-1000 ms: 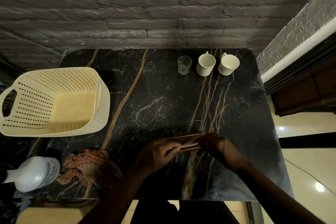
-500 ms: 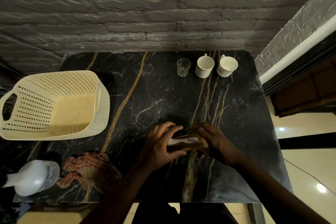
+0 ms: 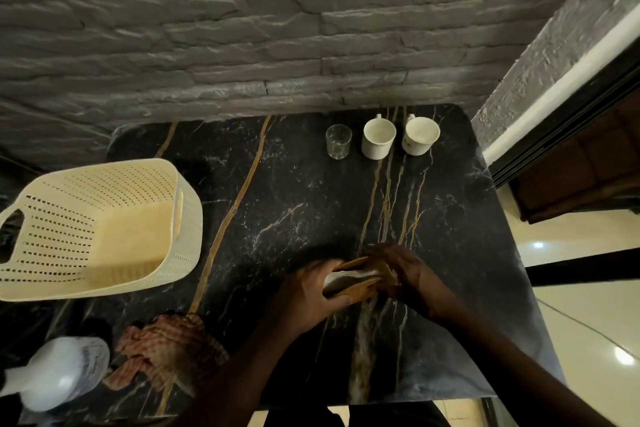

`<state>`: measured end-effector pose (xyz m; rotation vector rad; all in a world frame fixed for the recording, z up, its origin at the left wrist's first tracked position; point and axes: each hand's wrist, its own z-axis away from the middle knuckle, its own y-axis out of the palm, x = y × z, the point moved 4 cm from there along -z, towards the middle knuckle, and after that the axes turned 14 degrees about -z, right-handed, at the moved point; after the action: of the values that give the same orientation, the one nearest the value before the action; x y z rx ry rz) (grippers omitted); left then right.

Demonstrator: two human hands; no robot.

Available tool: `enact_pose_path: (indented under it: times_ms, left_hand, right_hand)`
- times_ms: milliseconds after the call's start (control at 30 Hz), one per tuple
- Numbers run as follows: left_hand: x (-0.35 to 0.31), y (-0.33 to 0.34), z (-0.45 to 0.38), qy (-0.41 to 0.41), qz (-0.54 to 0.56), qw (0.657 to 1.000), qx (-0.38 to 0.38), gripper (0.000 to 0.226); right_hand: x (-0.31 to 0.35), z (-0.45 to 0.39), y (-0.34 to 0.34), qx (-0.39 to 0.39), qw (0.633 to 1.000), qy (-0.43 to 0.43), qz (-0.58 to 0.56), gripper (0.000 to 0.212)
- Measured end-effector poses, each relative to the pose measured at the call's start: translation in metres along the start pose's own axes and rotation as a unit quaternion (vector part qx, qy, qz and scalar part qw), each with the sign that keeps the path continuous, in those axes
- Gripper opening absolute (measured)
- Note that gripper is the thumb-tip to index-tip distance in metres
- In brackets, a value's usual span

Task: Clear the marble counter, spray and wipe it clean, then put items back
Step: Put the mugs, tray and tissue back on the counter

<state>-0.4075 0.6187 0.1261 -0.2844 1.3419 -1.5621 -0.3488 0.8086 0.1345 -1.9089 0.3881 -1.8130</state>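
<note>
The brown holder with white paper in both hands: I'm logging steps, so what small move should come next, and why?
Probably lower the brown wooden holder of white napkins onto the black marble counter. Left hand and right hand both grip it there; the glass tumbler and two white mugs already stand at the back.

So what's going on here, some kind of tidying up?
A person stands at a black marble counter and holds a small brown holder of white napkins between the left hand and the right hand. A glass and two mugs stand by the wall. A basket, a checked cloth and a spray bottle sit to the left.
</note>
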Motion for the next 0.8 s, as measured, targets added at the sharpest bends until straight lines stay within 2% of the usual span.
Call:
enact_pose_path:
  times_ms: [167, 267, 333, 433, 533, 667, 800]
  left_hand:
    - [-0.028, -0.012, -0.024, -0.058, 0.025, 0.998, 0.021, 0.068]
    - [-0.059, -0.017, -0.046, -0.064, 0.04, 0.997, 0.021, 0.066]
    - [-0.08, -0.022, -0.061, -0.074, 0.04, 0.996, -0.006, 0.065]
    - [-0.115, -0.023, -0.088, -0.091, 0.044, 0.995, -0.025, 0.062]
    - [-0.151, -0.02, -0.115, -0.062, 0.06, 0.995, -0.048, 0.059]
    - [-0.194, -0.006, -0.153, -0.017, 0.088, 0.996, -0.026, 0.071]
    - [-0.21, 0.001, -0.194, -0.022, 0.147, 0.989, 0.006, 0.078]
  right_hand:
    - [0.011, 0.008, -0.022, -0.123, 0.99, 0.063, 0.024, 0.066]
    - [0.003, 0.008, -0.035, -0.193, 0.975, 0.106, 0.001, 0.07]
    - [-0.009, 0.004, -0.042, -0.234, 0.959, 0.148, -0.061, 0.073]
    - [-0.026, -0.002, -0.061, -0.295, 0.916, 0.174, -0.21, 0.068]
    - [-0.035, -0.009, -0.087, -0.307, 0.889, 0.186, -0.285, 0.068]
    - [-0.067, -0.013, -0.13, -0.339, 0.872, 0.231, -0.267, 0.075]
    - [-0.086, -0.036, -0.174, -0.36, 0.89, 0.233, -0.156, 0.065]
